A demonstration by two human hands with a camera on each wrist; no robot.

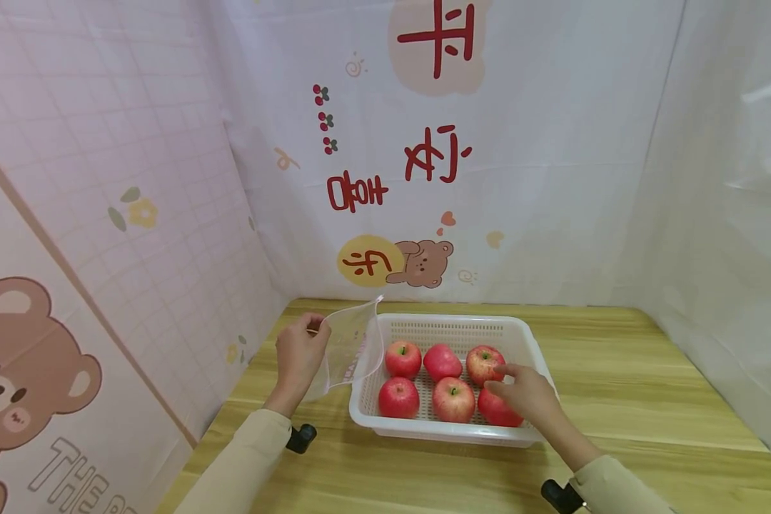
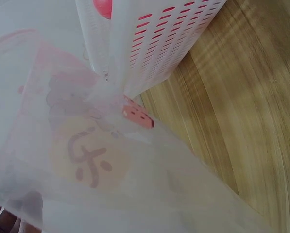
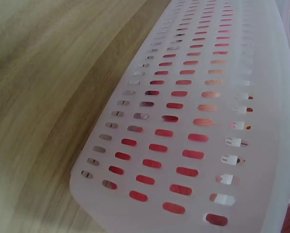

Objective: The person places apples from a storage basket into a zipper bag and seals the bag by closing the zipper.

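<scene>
My left hand [image 1: 300, 355] pinches the edge of a clear plastic zip bag [image 1: 353, 341], held up at the left end of a white basket [image 1: 446, 430]. In the left wrist view the bag [image 2: 91, 160] fills much of the picture, and a red printed patch shows on it. My right hand [image 1: 532, 397] is over the basket's right side, fingers spread and reaching leftward. Its fingertips are right at the back right apple [image 1: 482, 362] and overlap the front right apple [image 1: 497, 412]. Seen from the right wrist, the basket wall [image 3: 183, 141] hides most of this hand.
Several more red apples stand in two rows in the basket, among them a front middle apple [image 1: 452, 403] and a front left apple [image 1: 398, 398]. Beneath is a wood-grain table [image 1: 630, 385]. Printed cloth [image 1: 552, 178] hangs behind and at both sides.
</scene>
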